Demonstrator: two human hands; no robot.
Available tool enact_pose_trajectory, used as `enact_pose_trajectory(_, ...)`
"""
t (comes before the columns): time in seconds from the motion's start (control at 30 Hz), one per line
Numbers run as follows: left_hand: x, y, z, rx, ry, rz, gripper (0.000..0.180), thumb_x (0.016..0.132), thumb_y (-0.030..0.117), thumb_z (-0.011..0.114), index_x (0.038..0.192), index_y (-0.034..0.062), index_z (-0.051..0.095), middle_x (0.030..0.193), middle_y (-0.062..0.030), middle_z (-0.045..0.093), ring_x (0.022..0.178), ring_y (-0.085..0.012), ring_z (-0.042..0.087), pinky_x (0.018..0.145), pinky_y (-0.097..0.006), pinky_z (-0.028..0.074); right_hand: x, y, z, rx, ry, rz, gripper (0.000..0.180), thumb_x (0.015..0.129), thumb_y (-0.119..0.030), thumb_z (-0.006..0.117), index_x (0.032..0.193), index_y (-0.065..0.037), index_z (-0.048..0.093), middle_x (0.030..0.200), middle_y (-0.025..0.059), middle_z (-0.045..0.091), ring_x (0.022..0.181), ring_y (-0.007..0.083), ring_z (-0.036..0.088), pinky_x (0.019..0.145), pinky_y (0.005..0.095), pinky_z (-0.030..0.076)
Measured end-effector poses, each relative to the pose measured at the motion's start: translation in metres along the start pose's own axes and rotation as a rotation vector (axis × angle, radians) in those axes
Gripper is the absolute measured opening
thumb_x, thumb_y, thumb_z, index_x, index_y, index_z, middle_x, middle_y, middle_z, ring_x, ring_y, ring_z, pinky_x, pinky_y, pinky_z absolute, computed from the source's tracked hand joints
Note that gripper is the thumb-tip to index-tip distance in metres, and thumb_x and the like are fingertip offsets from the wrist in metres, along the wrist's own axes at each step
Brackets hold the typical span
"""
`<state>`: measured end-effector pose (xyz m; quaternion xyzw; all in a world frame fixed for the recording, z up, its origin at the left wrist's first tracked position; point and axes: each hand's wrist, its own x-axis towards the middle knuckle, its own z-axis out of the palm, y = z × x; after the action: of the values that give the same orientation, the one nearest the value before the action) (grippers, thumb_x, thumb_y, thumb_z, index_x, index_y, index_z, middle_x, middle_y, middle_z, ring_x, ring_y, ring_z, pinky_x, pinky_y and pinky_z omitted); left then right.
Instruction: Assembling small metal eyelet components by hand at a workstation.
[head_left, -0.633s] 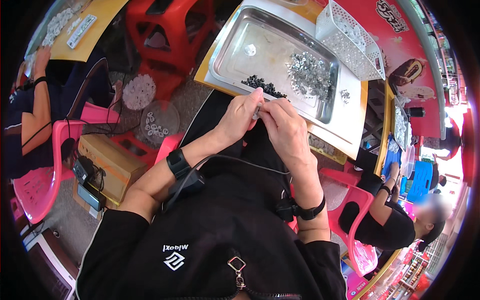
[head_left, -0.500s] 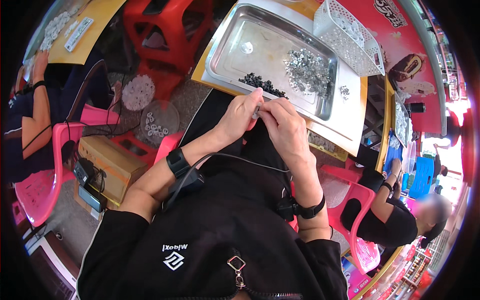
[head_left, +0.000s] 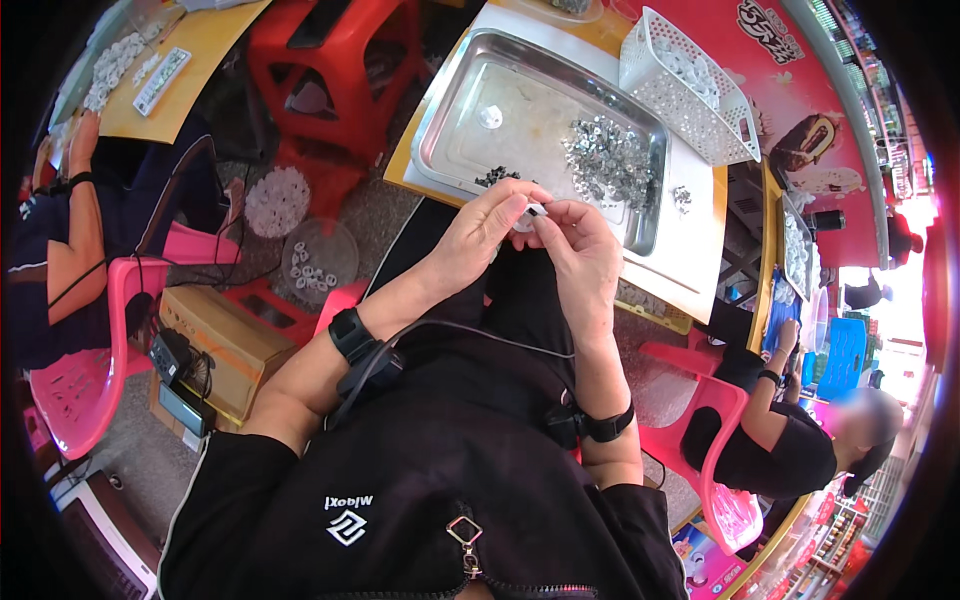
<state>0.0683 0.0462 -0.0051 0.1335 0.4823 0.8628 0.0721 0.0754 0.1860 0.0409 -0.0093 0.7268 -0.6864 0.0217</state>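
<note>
Between the fingertips of both hands is a small white part [head_left: 535, 211] with a dark bit at its edge; its exact kind is too small to make out. My left hand [head_left: 482, 228] pinches it from the left. My right hand [head_left: 580, 250] closes thumb and forefinger on its other side. Both hands are just above the near edge of a shallow metal tray [head_left: 455, 110]. Inside the tray lie a heap of small shiny metal pieces [head_left: 610, 165], some small black pieces [head_left: 497, 176] partly hidden by my hands, and one round white piece [head_left: 490, 117].
A white perforated basket [head_left: 688, 85] of pale parts stands right of the tray. Red stools [head_left: 335, 70], tubs of white parts [head_left: 277, 203] and a cardboard box [head_left: 220, 335] are on the left. Co-workers sit on pink chairs [head_left: 110, 330] at either side.
Both hands have shifted slightly right, and the white part between the fingers shows more plainly. My left fingers now reach over more of the black pieces.
</note>
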Motion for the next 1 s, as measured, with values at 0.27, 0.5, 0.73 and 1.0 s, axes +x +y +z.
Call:
enact_pose_trajectory(0.27,-0.001,0.003,-0.002,0.436,0.173,0.338,0.016,0.081,-0.004,0.069,0.096,-0.0005,0.065,0.096,-0.0081,0.061,0.085,-0.0127,0.063,0.071,-0.024,0.053,-0.002,-0.001,-0.01,-0.533,0.153,-0.538,0.018,0.076,0.006,0.072,0.09,-0.001,0.063,0.087,0.0097,0.063,0.075,0.0175,0.064,0.067,0.0272,0.051)
enact_pose_trajectory(0.5,-0.002,0.013,0.0,0.704,0.176,0.621,0.02,0.073,-0.006,0.074,0.09,0.0015,0.064,0.091,-0.0101,0.065,0.08,-0.0198,0.066,0.068,-0.028,0.053,-0.006,-0.009,-0.009,-0.684,0.153,-0.753,0.023,0.072,0.006,0.074,0.089,-0.003,0.062,0.087,0.0095,0.064,0.079,0.0233,0.064,0.069,0.0316,0.053)
enact_pose_trajectory(0.73,-0.004,0.01,0.002,0.728,0.218,0.672,0.022,0.072,-0.006,0.074,0.089,0.002,0.064,0.089,-0.0108,0.066,0.08,-0.0221,0.066,0.069,-0.029,0.053,-0.002,-0.005,-0.008,-0.738,0.146,-0.86,0.023,0.072,0.007,0.074,0.089,-0.001,0.061,0.086,0.01,0.064,0.076,0.0236,0.065,0.065,0.0313,0.053)
enact_pose_trajectory(1.0,0.002,0.001,0.001,0.651,0.196,0.544,0.021,0.074,-0.008,0.072,0.091,0.0002,0.062,0.092,-0.0103,0.063,0.083,-0.0185,0.065,0.072,-0.027,0.052,0.005,-0.006,-0.017,-0.727,0.129,-0.763,0.018,0.075,0.006,0.072,0.088,-0.002,0.062,0.084,0.0105,0.064,0.074,0.0206,0.066,0.064,0.0289,0.053)
